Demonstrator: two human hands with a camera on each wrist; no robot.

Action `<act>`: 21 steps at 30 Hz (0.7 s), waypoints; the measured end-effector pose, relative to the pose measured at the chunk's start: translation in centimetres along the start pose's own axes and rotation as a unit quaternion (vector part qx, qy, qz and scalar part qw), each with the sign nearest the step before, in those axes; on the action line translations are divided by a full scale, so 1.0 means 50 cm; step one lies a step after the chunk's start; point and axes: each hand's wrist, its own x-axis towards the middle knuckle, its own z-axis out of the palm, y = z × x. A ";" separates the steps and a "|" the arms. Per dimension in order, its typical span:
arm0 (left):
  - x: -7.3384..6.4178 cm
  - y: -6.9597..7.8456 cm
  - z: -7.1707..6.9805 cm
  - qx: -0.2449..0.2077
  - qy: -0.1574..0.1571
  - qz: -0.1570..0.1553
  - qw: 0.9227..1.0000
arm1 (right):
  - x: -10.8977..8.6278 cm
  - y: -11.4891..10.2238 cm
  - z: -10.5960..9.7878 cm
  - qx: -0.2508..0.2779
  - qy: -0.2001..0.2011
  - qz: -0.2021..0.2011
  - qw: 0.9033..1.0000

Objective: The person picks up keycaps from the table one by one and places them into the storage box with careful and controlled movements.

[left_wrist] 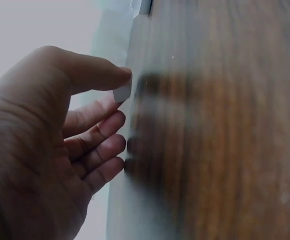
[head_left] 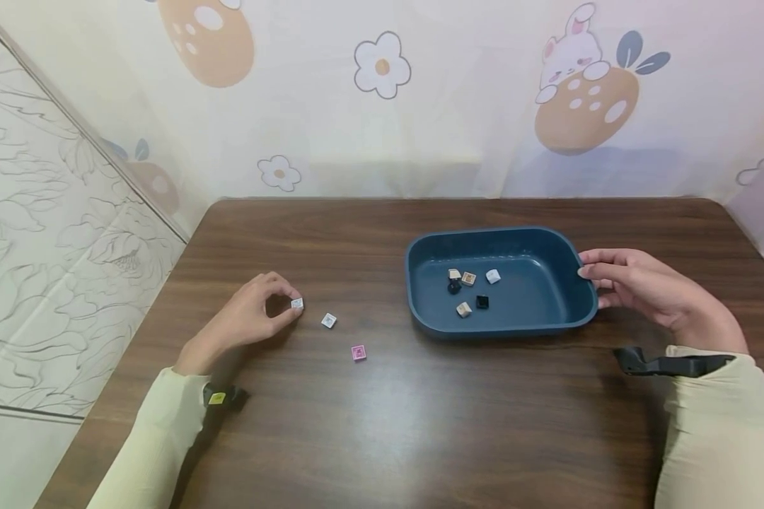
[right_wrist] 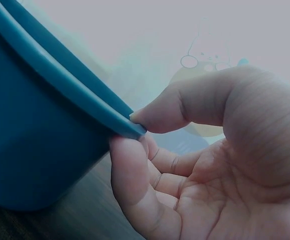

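Note:
At the left of the table, my left hand (head_left: 245, 311) pinches a small white keycap (head_left: 297, 303) between thumb and index finger. The left wrist view shows this keycap (left_wrist: 122, 93) at the fingertips, close to the wood. Just right of it lies another white keycap (head_left: 328, 321), and a pink keycap (head_left: 358, 353) sits nearer the front. My right hand (head_left: 665, 290) grips the right end of a dark blue tray (head_left: 503, 331), thumb over the rim (right_wrist: 74, 90) and fingers outside, below it. Inside are several white, beige and black keycaps (head_left: 482, 302).
The brown wooden table (head_left: 382, 424) meets a patterned curtain (head_left: 331, 106) at its back edge. A white flower-patterned panel (head_left: 57, 247) stands along the left side. Black straps (head_left: 675, 365) circle both wrists.

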 end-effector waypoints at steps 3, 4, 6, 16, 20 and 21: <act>0.001 0.004 -0.005 -0.005 -0.001 0.002 1.000 | 0.002 -0.002 0.004 0.004 -0.001 0.001 1.000; 0.003 0.006 -0.007 -0.008 -0.001 0.005 1.000 | 0.003 -0.003 0.005 0.006 0.001 0.002 1.000; 0.007 0.008 -0.009 -0.010 0.000 0.010 1.000 | 0.003 -0.004 0.006 0.009 0.002 0.004 1.000; 0.021 0.019 -0.015 -0.016 0.002 0.012 1.000 | 0.001 -0.005 0.004 0.009 -0.001 0.005 1.000; 0.025 0.026 -0.016 -0.026 0.007 0.022 0.999 | 0.001 -0.006 0.004 0.009 0.001 0.007 1.000; 0.027 0.029 -0.016 -0.028 0.007 0.024 0.999 | 0.000 -0.006 0.004 0.010 0.002 0.007 1.000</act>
